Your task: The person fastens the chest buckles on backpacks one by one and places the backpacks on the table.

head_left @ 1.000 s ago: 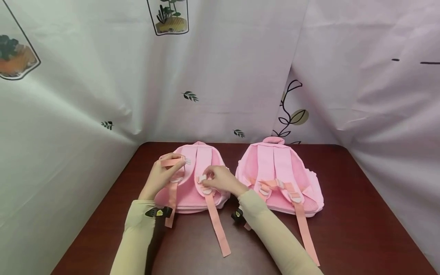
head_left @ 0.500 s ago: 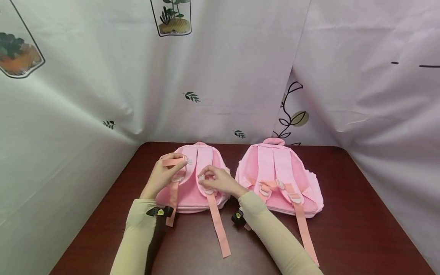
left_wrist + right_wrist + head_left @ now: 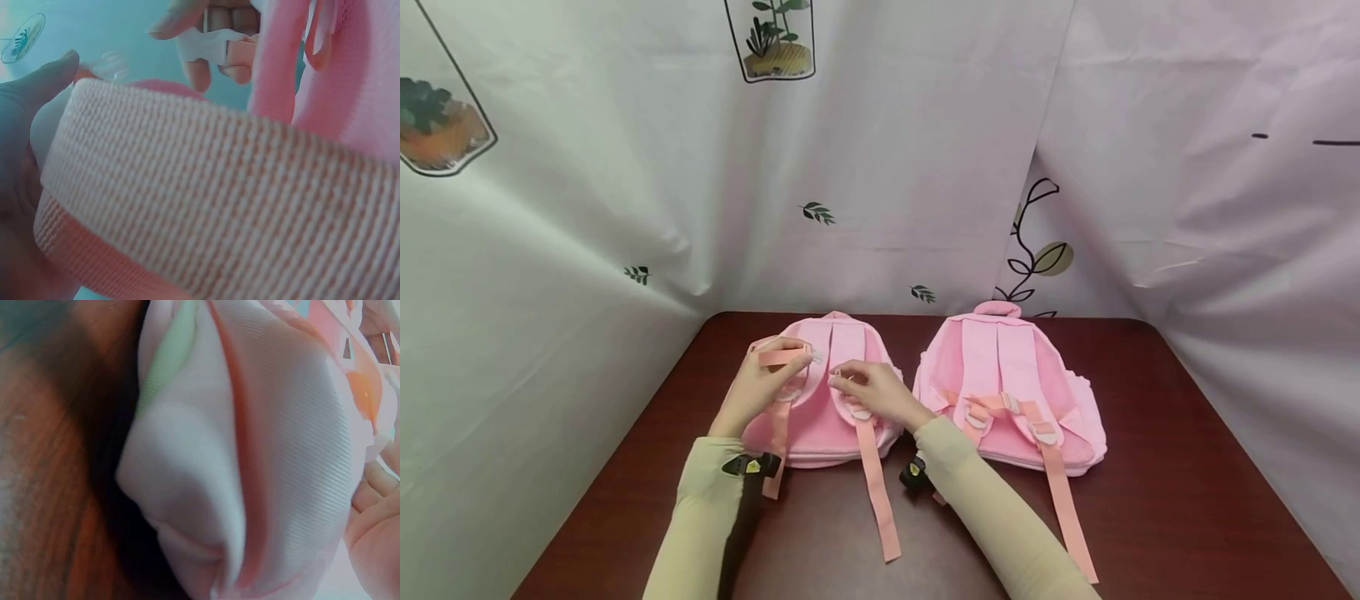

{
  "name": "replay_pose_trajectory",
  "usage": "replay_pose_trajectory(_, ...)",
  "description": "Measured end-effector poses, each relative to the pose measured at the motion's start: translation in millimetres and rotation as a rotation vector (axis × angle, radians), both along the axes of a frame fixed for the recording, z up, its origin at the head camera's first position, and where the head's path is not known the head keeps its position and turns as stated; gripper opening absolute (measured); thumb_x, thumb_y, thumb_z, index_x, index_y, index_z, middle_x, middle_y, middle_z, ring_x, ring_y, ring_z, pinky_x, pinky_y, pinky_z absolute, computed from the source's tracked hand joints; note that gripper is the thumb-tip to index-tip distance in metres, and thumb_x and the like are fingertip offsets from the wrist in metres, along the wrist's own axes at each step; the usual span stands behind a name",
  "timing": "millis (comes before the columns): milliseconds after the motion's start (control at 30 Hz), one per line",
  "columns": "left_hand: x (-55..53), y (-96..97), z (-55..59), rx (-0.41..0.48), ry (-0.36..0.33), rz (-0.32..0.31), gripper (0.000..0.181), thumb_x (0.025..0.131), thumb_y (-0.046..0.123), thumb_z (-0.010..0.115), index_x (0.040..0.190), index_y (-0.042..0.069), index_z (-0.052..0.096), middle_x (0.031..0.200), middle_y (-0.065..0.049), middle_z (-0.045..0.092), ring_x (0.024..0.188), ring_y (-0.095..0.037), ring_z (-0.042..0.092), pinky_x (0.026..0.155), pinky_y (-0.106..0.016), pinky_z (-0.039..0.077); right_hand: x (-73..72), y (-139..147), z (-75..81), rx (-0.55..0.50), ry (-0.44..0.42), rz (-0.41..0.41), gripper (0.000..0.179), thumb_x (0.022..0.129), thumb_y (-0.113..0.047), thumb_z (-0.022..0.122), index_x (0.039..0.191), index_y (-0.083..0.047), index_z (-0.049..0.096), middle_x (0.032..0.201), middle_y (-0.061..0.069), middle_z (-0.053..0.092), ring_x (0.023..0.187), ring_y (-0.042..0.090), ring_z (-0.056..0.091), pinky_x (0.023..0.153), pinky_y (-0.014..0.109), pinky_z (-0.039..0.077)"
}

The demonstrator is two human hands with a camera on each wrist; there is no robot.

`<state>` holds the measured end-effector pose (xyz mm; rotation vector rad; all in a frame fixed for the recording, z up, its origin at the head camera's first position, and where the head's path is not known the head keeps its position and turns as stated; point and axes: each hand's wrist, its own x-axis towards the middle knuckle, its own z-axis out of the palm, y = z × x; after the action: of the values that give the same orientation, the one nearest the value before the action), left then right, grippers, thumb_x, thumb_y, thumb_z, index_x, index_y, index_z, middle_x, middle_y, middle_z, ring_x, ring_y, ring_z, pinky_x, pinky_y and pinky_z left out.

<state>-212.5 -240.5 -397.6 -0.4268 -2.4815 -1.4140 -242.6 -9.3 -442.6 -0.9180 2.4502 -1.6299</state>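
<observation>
The left pink backpack rests on the table with its shoulder straps toward me. My left hand pinches the pronged half of a white buckle, its peach webbing trailing across the palm. Just to the right, my right hand grips the white buckle socket between thumb and fingers. A small gap separates the two buckle halves, which face each other over the shoulder straps. In the left wrist view, broad webbing fills the foreground. The backpack's side hides most of the right hand in the right wrist view.
A second pink backpack stands close on the right, its chest buckle joined across the straps. Loose peach strap ends hang onto the dark red table. A printed white curtain encloses the back and sides.
My right hand has shifted slightly left and up, turning the buckle socket toward the left hand. The left hand has moved very little. Both backpacks stay in place.
</observation>
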Motion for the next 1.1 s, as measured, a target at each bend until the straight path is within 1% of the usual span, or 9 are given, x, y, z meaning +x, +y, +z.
replay_pose_trajectory(133, 1.3, 2.1, -1.9, -0.033, -0.014, -0.009, 0.032, 0.092, 0.043, 0.074, 0.116, 0.021, 0.074, 0.12, 0.0, 0.067, 0.129, -0.018, 0.038, 0.105, -0.046, 0.035, 0.3, 2, 5.5, -0.004, 0.024, -0.018, 0.029, 0.097, -0.033, 0.069, 0.115, -0.011, 0.073, 0.092, -0.003, 0.071, 0.077, 0.007, 0.067, 0.072, 0.025, 0.056)
replay_pose_trajectory(233, 1.1, 4.1, -3.5, -0.018, -0.018, -0.05, 0.03, 0.093, 0.038, 0.073, 0.117, 0.02, 0.074, 0.117, 0.002, 0.07, 0.123, -0.017, 0.049, 0.101, -0.037, 0.042, -1.1, 2, 7.5, -0.005, 0.045, -0.011, 0.027, 0.096, -0.032, 0.071, 0.113, -0.011, 0.073, 0.091, -0.004, 0.071, 0.079, 0.006, 0.066, 0.073, 0.025, 0.056)
replay_pose_trajectory(333, -1.1, 6.4, -6.3, 0.009, -0.017, -0.093, 0.029, 0.095, 0.031, 0.073, 0.119, 0.016, 0.073, 0.117, 0.001, 0.071, 0.112, -0.015, 0.06, 0.095, -0.026, 0.046, -3.0, 2, 9.3, -0.004, 0.081, -0.002, 0.025, 0.095, -0.03, 0.072, 0.111, -0.011, 0.074, 0.09, -0.004, 0.071, 0.08, 0.006, 0.065, 0.073, 0.025, 0.056)
replay_pose_trajectory(433, -3.0, 9.5, -8.8, 0.029, -0.032, -0.118, 0.029, 0.096, 0.026, 0.072, 0.122, 0.015, 0.071, 0.118, 0.0, 0.071, 0.106, -0.013, 0.064, 0.092, -0.02, 0.047, -4.6, 3, 11.0, 0.008, 0.112, -0.003, 0.024, 0.094, -0.03, 0.073, 0.11, -0.011, 0.075, 0.09, -0.004, 0.071, 0.08, 0.006, 0.064, 0.072, 0.024, 0.056)
replay_pose_trajectory(567, -1.0, 15.6, -6.0, 0.034, -0.056, -0.15, 0.03, 0.097, 0.02, 0.07, 0.125, 0.008, 0.069, 0.12, -0.006, 0.07, 0.104, -0.013, 0.065, 0.09, -0.021, 0.049, -6.5, 3, 12.7, 0.028, 0.125, -0.003, 0.024, 0.094, -0.031, 0.073, 0.109, -0.012, 0.075, 0.089, -0.005, 0.07, 0.079, 0.006, 0.064, 0.072, 0.024, 0.055)
replay_pose_trajectory(733, 10.4, 24.7, 9.3, -0.01, -0.022, -0.177, 0.027, 0.099, 0.014, 0.067, 0.123, 0.002, 0.069, 0.117, -0.009, 0.071, 0.101, -0.017, 0.067, 0.089, -0.023, 0.051, -7.3, 5, 14.3, 0.036, 0.122, 0.005, 0.025, 0.094, -0.032, 0.073, 0.11, -0.013, 0.075, 0.089, -0.005, 0.07, 0.078, 0.006, 0.066, 0.072, 0.025, 0.055)
replay_pose_trajectory(900, 16.2, 28.4, 16.3, -0.057, 0.012, -0.167, 0.025, 0.099, 0.014, 0.067, 0.122, 0.004, 0.069, 0.115, -0.007, 0.072, 0.102, -0.019, 0.066, 0.089, -0.026, 0.051, -6.9, 7, 14.5, 0.039, 0.116, 0.024, 0.028, 0.092, -0.029, 0.077, 0.113, -0.012, 0.074, 0.089, -0.004, 0.07, 0.08, 0.006, 0.066, 0.074, 0.024, 0.054)
replay_pose_trajectory(1033, 17.9, 28.9, 17.0, -0.064, -0.01, -0.153, 0.028, 0.099, 0.017, 0.067, 0.124, 0.003, 0.068, 0.115, -0.007, 0.072, 0.102, -0.021, 0.065, 0.09, -0.028, 0.052, -5.9, 9, 13.7, 0.031, 0.112, 0.039, 0.029, 0.089, -0.018, 0.078, 0.116, -0.008, 0.073, 0.089, -0.001, 0.071, 0.082, 0.008, 0.065, 0.073, 0.024, 0.054)
replay_pose_trajectory(1100, 18.4, 29.3, 17.6, -0.068, -0.017, -0.147, 0.029, 0.099, 0.018, 0.068, 0.124, 0.004, 0.068, 0.114, -0.006, 0.072, 0.101, -0.021, 0.065, 0.089, -0.028, 0.052, -5.2, 9, 13.4, 0.025, 0.106, 0.024, 0.031, 0.089, -0.014, 0.078, 0.118, -0.006, 0.072, 0.089, 0.0, 0.071, 0.081, 0.008, 0.065, 0.072, 0.024, 0.054)
